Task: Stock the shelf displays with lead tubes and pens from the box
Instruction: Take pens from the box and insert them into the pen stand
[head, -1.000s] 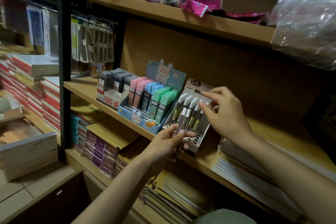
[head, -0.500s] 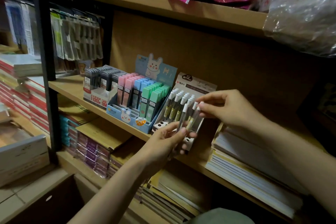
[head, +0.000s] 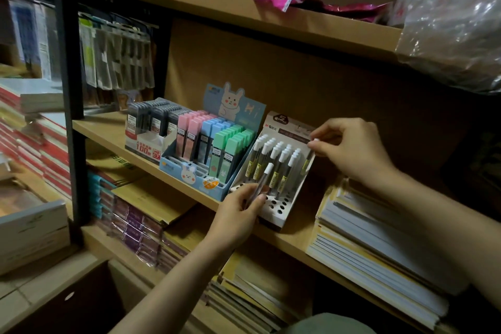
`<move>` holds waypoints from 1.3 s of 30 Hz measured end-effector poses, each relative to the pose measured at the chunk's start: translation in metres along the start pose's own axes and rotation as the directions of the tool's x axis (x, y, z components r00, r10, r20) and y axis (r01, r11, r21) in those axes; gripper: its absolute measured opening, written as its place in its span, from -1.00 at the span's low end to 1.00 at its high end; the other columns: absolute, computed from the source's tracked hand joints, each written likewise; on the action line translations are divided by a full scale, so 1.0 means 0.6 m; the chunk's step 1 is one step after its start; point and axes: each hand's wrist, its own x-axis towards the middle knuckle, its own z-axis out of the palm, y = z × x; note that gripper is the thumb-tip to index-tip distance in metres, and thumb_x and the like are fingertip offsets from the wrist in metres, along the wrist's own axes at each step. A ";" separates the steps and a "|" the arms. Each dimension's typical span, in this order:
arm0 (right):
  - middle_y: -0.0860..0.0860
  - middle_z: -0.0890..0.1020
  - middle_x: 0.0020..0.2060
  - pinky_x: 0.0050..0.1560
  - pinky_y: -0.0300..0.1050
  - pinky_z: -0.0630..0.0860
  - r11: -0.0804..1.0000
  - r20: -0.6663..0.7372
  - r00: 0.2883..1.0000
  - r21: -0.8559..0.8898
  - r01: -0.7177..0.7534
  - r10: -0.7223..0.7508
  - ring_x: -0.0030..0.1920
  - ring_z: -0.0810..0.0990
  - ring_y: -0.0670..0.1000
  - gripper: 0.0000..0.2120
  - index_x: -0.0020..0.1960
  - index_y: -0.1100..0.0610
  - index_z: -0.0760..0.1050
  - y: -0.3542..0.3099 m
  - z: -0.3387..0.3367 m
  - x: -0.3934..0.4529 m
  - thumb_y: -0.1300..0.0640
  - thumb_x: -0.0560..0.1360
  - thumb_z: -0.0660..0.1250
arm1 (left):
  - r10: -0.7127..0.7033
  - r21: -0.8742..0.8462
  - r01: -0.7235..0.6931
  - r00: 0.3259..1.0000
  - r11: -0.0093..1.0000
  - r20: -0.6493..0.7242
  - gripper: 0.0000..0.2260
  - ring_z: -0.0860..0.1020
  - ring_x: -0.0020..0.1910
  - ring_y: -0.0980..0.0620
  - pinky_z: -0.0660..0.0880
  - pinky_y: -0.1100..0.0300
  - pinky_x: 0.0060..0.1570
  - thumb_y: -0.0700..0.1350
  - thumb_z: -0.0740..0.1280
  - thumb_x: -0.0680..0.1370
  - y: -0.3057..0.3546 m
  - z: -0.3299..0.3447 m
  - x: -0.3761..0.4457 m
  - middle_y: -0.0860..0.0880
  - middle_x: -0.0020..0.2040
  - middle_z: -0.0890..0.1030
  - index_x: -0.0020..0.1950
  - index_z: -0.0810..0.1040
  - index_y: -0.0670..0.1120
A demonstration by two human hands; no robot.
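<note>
leftward, stacked books (head: 32,127) blur at the frame edge, their covers unreadable. on the middle shelf (head: 108,130) stand a grey lead box (head: 151,127) and the rabbit display (head: 214,152) of pink, blue and green cases, label print too small to read. the left hand (head: 238,214) has its grip clamped on one white-capped tube (head: 261,184), lower end hidden by fingers, over the holed tray (head: 273,190), where more tubes (head: 273,160) stand. the right hand (head: 352,149) pinches another tube (head: 309,160) at the tray's right edge, mostly hidden. paper stacks (head: 379,252) run out of frame; a plastic bag (head: 455,16) blurs above.
</note>
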 end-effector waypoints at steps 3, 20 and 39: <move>-0.03 0.66 -0.08 -0.01 -0.25 0.56 1.000 -0.001 1.000 -0.027 0.006 -0.006 -0.04 0.62 -0.09 -0.85 0.02 0.09 0.62 0.001 0.024 0.003 0.16 0.45 0.46 | -0.007 0.012 0.007 1.000 1.000 0.006 -0.73 0.55 0.00 0.26 0.46 0.36 -0.14 -0.06 0.23 0.63 -0.003 -0.001 0.002 0.14 0.08 0.58 0.32 0.50 0.07; 0.05 0.68 -0.01 -0.05 -0.36 0.40 0.977 0.006 1.000 -0.211 -0.013 0.014 -0.04 0.54 -0.12 -0.81 0.01 0.14 0.64 0.018 0.049 0.023 0.09 0.44 0.47 | -0.041 -0.008 0.041 0.999 0.999 0.007 -0.70 0.50 0.12 0.16 0.44 0.32 -0.06 -0.02 0.23 0.63 -0.001 -0.001 0.008 0.09 0.15 0.55 0.36 0.47 0.03; -0.01 0.68 -0.10 -0.14 -0.19 0.65 0.917 0.252 0.966 0.369 -0.153 0.060 -0.17 0.70 -0.07 -0.74 0.20 0.03 0.57 -0.019 0.013 -0.014 0.05 0.52 0.37 | 0.186 -0.146 -0.166 0.973 0.975 0.138 -0.84 0.47 -0.34 0.23 0.38 0.39 -0.37 -0.06 0.20 0.65 0.049 0.002 0.003 0.02 -0.19 0.61 0.14 0.55 0.09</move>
